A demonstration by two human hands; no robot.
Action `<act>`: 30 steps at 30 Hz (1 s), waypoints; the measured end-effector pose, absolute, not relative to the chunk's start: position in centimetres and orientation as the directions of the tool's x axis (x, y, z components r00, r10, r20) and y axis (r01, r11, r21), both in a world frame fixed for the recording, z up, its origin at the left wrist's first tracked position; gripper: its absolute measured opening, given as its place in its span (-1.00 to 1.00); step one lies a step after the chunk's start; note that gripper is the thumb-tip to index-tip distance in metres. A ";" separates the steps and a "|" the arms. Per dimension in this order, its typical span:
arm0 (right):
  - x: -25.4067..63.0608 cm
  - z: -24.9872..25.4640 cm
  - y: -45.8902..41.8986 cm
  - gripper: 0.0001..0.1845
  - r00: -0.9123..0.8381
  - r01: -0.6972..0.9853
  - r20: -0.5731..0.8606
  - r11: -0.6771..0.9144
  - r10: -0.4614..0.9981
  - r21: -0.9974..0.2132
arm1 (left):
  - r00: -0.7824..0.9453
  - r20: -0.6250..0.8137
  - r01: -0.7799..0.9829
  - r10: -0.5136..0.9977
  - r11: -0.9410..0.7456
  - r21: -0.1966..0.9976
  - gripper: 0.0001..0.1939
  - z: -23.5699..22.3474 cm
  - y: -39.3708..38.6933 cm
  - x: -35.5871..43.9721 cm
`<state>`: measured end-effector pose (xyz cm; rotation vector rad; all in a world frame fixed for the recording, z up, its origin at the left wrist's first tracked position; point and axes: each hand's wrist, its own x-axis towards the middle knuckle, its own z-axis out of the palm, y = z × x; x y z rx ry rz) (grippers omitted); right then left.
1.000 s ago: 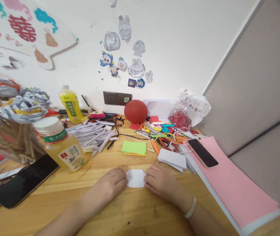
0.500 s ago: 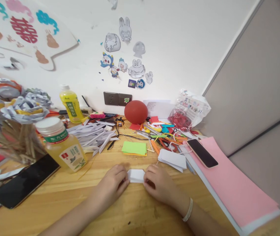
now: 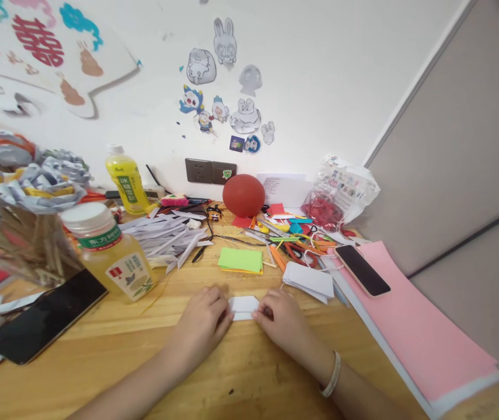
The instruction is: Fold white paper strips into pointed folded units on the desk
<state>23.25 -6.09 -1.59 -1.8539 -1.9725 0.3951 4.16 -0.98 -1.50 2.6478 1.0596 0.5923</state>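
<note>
Work surface: a light wooden table (image 3: pixel 174 391) with visible grain and a small dark mark near its front. A folded white paper (image 3: pixel 243 309) is at the front middle of the table, between the two hands; whether it lies flat on the wood cannot be told. The left hand (image 3: pixel 205 321) grips its left end between thumb and curled fingers; the right hand (image 3: pixel 282 324) pinches its right end likewise. A pale bracelet (image 3: pixel 332 375) circles the right wrist.

Beyond the paper lies a stack of green slips (image 3: pixel 240 259), with white slips (image 3: pixel 308 281) fanned to its right. Folded paper strips (image 3: pixel 161 236) are heaped behind and left, near a juice bottle (image 3: pixel 120 265) and a yellow drink bottle (image 3: pixel 127 184), both capped. A black-screened device (image 3: pixel 48 319) lies at left, below paper flowers (image 3: pixel 41 186). At right, a smartphone (image 3: pixel 362 269) rests on pink paper (image 3: pixel 424 332). A red balloon (image 3: pixel 244 195) sits at the back, left of a clear plastic bag (image 3: pixel 343 186).

Room: a white wall (image 3: pixel 328 76) carries cut-out cartoon figures (image 3: pixel 244 116) above a dark socket plate (image 3: pixel 199 170); a grey partition (image 3: pixel 454 157) stands at right.
</note>
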 end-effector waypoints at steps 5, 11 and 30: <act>23.4 -1.3 -6.1 -0.83 -0.030 0.912 0.065 0.054 0.997 -0.407 | 0.665 0.284 0.636 0.691 -0.723 0.270 -0.81 -1.8 -1.2 4.2; 24.6 -1.0 -6.3 -0.88 -0.171 0.863 0.104 0.200 0.980 -0.464 | 0.676 0.270 0.634 0.686 -0.728 0.262 -0.78 -1.8 -1.1 4.1; 22.5 -1.8 -6.2 -0.83 -0.072 0.987 0.130 0.090 0.989 -0.136 | 0.688 0.267 0.712 0.674 -0.699 -0.070 -0.82 -1.2 -2.2 4.7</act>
